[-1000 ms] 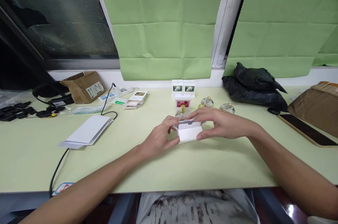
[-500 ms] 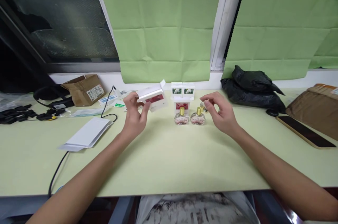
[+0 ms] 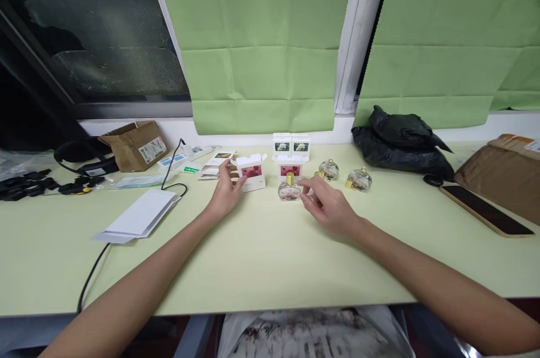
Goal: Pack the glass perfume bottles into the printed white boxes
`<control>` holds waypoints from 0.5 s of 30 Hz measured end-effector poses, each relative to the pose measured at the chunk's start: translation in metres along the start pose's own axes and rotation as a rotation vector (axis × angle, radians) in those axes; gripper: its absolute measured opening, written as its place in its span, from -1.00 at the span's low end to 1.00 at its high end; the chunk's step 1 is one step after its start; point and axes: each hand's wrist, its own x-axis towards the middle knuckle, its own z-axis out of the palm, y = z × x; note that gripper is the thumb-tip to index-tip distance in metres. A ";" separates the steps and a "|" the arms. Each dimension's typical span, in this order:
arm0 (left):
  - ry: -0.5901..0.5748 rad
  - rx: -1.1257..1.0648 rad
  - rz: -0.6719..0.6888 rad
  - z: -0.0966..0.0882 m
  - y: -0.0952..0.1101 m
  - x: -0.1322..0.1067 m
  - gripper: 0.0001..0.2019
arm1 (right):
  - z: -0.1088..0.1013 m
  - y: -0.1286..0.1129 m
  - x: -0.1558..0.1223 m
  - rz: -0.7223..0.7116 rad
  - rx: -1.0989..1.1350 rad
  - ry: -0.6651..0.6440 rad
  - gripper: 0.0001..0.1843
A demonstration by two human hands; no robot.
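A small white perfume box (image 3: 253,172) with a red flower picture stands on the table with its top flaps raised. My left hand (image 3: 228,189) is closed on its left side, thumb at the front. My right hand (image 3: 329,206) hovers low, thumb and index finger apart, close to the right edge of an upright perfume bottle (image 3: 289,190) with a gold cap. Behind those fingers a second bottle is mostly hidden; its gold cap (image 3: 319,175) shows above the hand. Two clear bottles lie farther right, a rear one (image 3: 328,169) and a nearer one (image 3: 360,179).
Behind the bottles stand a red-flower box (image 3: 290,166) and two white-flower boxes (image 3: 291,145). Folded white card (image 3: 137,214), a cable and an open brown carton (image 3: 137,145) are left. Black bags (image 3: 403,144), a phone (image 3: 485,210) and a brown package (image 3: 506,175) sit right.
My left hand has lowered the tilted box, which now stands upright on the table. My right hand has moved left and nearer to the upright bottles, uncovering the two lying bottles.
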 end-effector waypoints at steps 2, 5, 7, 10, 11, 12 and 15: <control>-0.010 -0.033 -0.010 0.001 -0.001 0.001 -0.29 | 0.005 -0.001 -0.003 0.049 0.020 -0.020 -0.76; -0.017 -0.068 0.012 0.000 0.005 -0.001 -0.17 | 0.012 -0.001 -0.007 0.066 0.066 -0.079 -0.83; 0.054 -0.064 0.087 -0.003 0.015 -0.003 -0.15 | 0.017 0.000 -0.010 0.044 0.085 -0.145 -0.81; 0.292 -0.018 0.305 -0.010 0.031 -0.009 -0.46 | 0.021 0.003 -0.015 -0.013 0.042 -0.244 -0.72; 0.355 0.008 0.371 -0.012 0.035 -0.011 -0.59 | 0.022 0.005 -0.016 -0.037 0.009 -0.268 -0.69; 0.389 0.031 0.416 -0.013 0.038 -0.015 -0.69 | 0.021 0.007 -0.018 -0.064 -0.031 -0.289 -0.68; 0.313 0.035 0.463 -0.008 0.045 -0.031 -0.79 | 0.017 0.016 -0.026 -0.172 -0.149 -0.341 -0.66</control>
